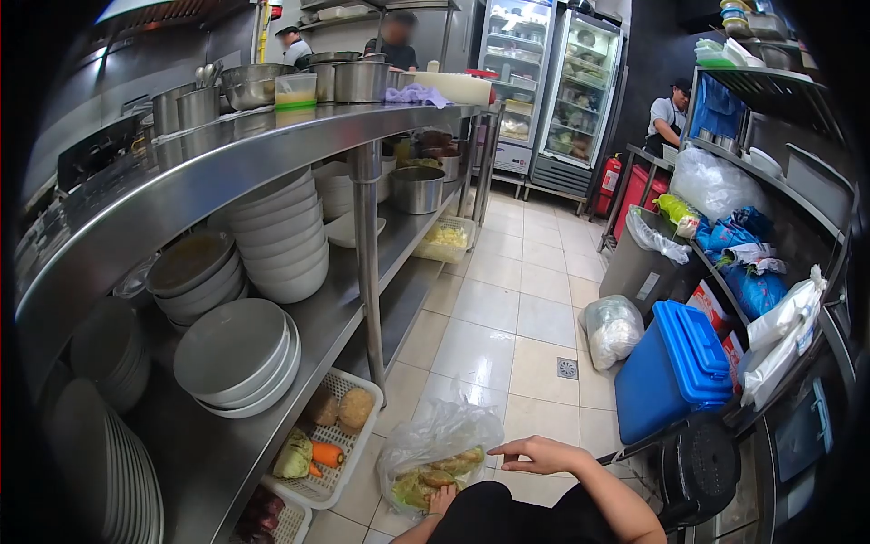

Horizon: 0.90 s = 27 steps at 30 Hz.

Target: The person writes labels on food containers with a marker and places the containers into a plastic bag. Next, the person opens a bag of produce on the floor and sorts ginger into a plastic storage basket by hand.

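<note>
On the tiled floor right in front of me sits a clear plastic bag (439, 426), its mouth spread wide. Inside lie greenish-brown pieces of produce (439, 476) whose kind I cannot make out. My left hand (442, 499) reaches down to the near side of the bag, its fingers resting on the produce or the plastic over it. Just off the bag's right edge, my right hand (540, 454) hovers with fingers stretched to the left and nothing in them. To the left, a white basket (349, 453) holds a carrot (328, 453), a cabbage-like vegetable (294, 455) and round brown produce (355, 408).
A steel shelf table (362, 245) with stacked white bowls (237, 354) runs along my left. On the right stand a blue bin (666, 372), a black stool (698, 462) and a filled plastic sack (612, 331). Several people work farther back, near fridges (580, 100).
</note>
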Available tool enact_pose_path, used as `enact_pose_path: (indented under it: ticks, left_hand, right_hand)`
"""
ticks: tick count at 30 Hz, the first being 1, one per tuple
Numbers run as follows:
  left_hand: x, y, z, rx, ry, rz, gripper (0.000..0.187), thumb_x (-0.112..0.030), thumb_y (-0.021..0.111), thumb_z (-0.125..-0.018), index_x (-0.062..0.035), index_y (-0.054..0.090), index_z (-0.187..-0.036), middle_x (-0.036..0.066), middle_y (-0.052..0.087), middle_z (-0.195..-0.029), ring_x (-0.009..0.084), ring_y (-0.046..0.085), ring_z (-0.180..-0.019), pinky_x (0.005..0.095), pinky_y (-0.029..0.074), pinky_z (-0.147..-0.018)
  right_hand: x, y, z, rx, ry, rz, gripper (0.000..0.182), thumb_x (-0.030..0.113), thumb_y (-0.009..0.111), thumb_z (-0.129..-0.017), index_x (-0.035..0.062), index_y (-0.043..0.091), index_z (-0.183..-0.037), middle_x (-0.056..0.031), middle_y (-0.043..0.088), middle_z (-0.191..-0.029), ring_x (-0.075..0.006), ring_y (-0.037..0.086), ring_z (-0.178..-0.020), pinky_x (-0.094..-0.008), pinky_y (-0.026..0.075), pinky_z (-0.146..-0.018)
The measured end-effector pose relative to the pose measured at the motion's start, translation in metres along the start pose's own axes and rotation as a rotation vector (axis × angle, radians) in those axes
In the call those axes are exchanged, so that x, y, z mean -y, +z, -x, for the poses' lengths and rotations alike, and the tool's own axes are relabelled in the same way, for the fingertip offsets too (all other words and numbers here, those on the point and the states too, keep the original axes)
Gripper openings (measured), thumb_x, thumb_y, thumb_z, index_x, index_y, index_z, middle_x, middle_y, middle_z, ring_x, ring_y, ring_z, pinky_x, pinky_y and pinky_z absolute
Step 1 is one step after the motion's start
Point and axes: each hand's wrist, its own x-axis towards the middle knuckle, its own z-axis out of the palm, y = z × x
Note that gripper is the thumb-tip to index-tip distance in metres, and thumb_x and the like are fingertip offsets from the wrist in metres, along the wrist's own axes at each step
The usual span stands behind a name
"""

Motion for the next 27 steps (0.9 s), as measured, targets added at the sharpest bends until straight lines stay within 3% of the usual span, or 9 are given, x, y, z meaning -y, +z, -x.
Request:
enact_pose_path:
  ticks: [2, 6, 9, 11, 15, 20, 23, 26, 27]
  left_hand:
    - [-0.007, -0.008, 0.002, -0.013, -0.012, 0.013, 0.032, -0.031, 0.039, -0.085, -0.0080, 0.041, -0.108, 0.019, 0.047, -0.098, 0.0349, 0.051, -0.092, 0.0470, 0.039, -0.079]
    - [-0.008, -0.026, 0.001, -0.229, 0.014, 0.145, 0.035, -0.027, 0.054, -0.077, -0.0072, 0.042, -0.103, 0.018, 0.047, -0.096, 0.0364, 0.050, -0.090, 0.0460, 0.041, -0.077]
    - [-0.024, -0.095, 0.013, -0.338, -0.004, 0.265, 0.049, -0.022, 0.069, -0.064, -0.0070, 0.042, -0.102, 0.018, 0.048, -0.095, 0.0374, 0.049, -0.089, 0.0448, 0.042, -0.075]
    - [-0.039, -0.149, 0.023, -0.293, -0.053, 0.409, 0.053, -0.014, 0.066, -0.061, -0.0061, 0.042, -0.107, 0.017, 0.048, -0.097, 0.0364, 0.049, -0.092, 0.0427, 0.042, -0.078]
    - [-0.038, -0.246, 0.034, -0.511, 0.007, 0.443, 0.054, -0.010, 0.066, -0.057, -0.0044, 0.042, -0.105, 0.017, 0.048, -0.100, 0.0341, 0.048, -0.096, 0.0394, 0.042, -0.081]
    - [0.017, -0.337, 0.016, -0.657, -0.116, 0.493, 0.056, -0.011, 0.069, -0.054, -0.0046, 0.042, -0.103, 0.016, 0.050, -0.102, 0.0321, 0.050, -0.096, 0.0364, 0.042, -0.081]
    - [0.026, -0.383, 0.015, -0.673, -0.170, 0.323, 0.060, -0.014, 0.071, -0.055, -0.0042, 0.041, -0.106, 0.017, 0.050, -0.105, 0.0312, 0.050, -0.099, 0.0364, 0.041, -0.084]
    - [0.059, -0.403, 0.011, -0.632, -0.268, 0.328, 0.065, -0.017, 0.071, -0.055, -0.0035, 0.040, -0.111, 0.018, 0.049, -0.107, 0.0313, 0.049, -0.102, 0.0360, 0.039, -0.088]
    - [0.100, -0.386, -0.004, -0.695, -0.172, 0.401, 0.059, -0.015, 0.071, -0.051, -0.0058, 0.041, -0.102, 0.013, 0.049, -0.098, 0.0296, 0.049, -0.094, 0.0346, 0.040, -0.083]
  right_hand:
    - [-0.003, 0.002, 0.000, -0.003, -0.033, 0.004, 0.036, 0.024, 0.051, -0.086, 0.0068, 0.049, -0.118, -0.0156, 0.059, -0.104, -0.0304, 0.058, -0.088, -0.0366, 0.047, -0.078]
    - [0.002, -0.002, 0.000, 0.029, 0.020, 0.018, 0.039, 0.023, 0.053, -0.086, 0.0105, 0.047, -0.122, -0.0135, 0.060, -0.102, -0.0278, 0.058, -0.092, -0.0351, 0.045, -0.080]
    - [-0.003, 0.003, -0.002, 0.022, 0.025, 0.057, 0.039, 0.021, 0.057, -0.083, 0.0101, 0.050, -0.120, -0.0127, 0.062, -0.095, -0.0256, 0.059, -0.086, -0.0335, 0.046, -0.077]
    - [-0.003, 0.003, -0.003, -0.031, -0.004, 0.040, 0.038, 0.019, 0.057, -0.083, 0.0102, 0.050, -0.119, -0.0117, 0.062, -0.089, -0.0255, 0.060, -0.081, -0.0330, 0.046, -0.075]
    - [0.011, -0.003, -0.007, -0.084, -0.009, -0.018, 0.036, 0.013, 0.058, -0.081, 0.0069, 0.052, -0.116, -0.0115, 0.062, -0.083, -0.0251, 0.060, -0.077, -0.0330, 0.046, -0.073]
    - [0.019, -0.003, -0.008, -0.107, -0.022, -0.034, 0.033, 0.014, 0.057, -0.081, 0.0056, 0.054, -0.112, -0.0134, 0.062, -0.081, -0.0274, 0.059, -0.074, -0.0340, 0.046, -0.070]
    - [0.020, -0.001, -0.007, -0.103, -0.030, -0.033, 0.033, 0.014, 0.058, -0.080, 0.0059, 0.054, -0.112, -0.0135, 0.061, -0.081, -0.0273, 0.059, -0.074, -0.0339, 0.046, -0.070]
    - [0.021, -0.002, -0.009, -0.085, -0.014, -0.034, 0.034, 0.013, 0.058, -0.080, 0.0063, 0.053, -0.114, -0.0130, 0.062, -0.081, -0.0267, 0.059, -0.075, -0.0337, 0.046, -0.071]
    - [0.020, -0.003, -0.009, -0.068, -0.010, -0.028, 0.035, 0.013, 0.058, -0.080, 0.0067, 0.052, -0.115, -0.0126, 0.062, -0.082, -0.0262, 0.059, -0.076, -0.0337, 0.046, -0.072]
